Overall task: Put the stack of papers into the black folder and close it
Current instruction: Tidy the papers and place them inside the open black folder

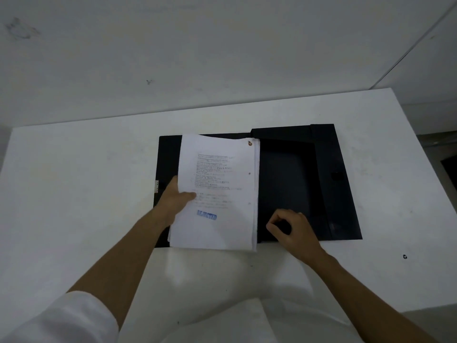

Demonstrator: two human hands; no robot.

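Note:
A black folder (291, 179) lies open on the white table (74, 181), its flaps spread to the right. A stack of papers (217, 191), printed text up with a blue stamp near the bottom, hovers over the folder's left half. My left hand (176, 199) grips the stack at its left edge, thumb on top. My right hand (293, 230) rests on the folder's lower right part, fingers curled and pinching at its bottom flap.
A white wall rises right behind the table. The table's right edge runs past the folder, with a dark object (450, 169) beyond it. A small dark speck (404, 256) lies on the table at the right front.

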